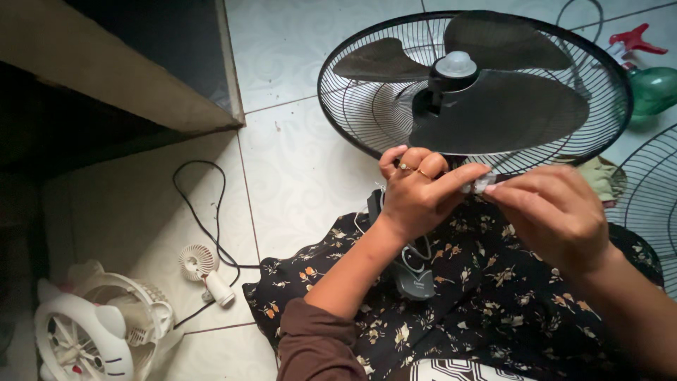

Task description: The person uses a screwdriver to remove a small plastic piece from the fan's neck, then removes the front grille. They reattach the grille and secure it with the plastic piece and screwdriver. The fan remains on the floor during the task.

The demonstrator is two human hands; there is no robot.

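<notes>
A black fan point(486, 92) with dark blades and a rear wire guard leans on my lap, its grey base point(415, 276) lying on my floral skirt. My left hand point(416, 192), wearing rings, and my right hand point(553, 212) meet just below the guard. Together they pinch a small pale piece point(482, 185) between the fingertips. What the piece is I cannot tell.
A small white handheld fan point(204, 271) and a white desk fan point(99, 328) lie on the tiled floor at left, with a black cord point(204, 226). A green spray bottle point(652, 81) and a loose wire guard point(652, 204) sit at right. Dark furniture point(141, 77) stands upper left.
</notes>
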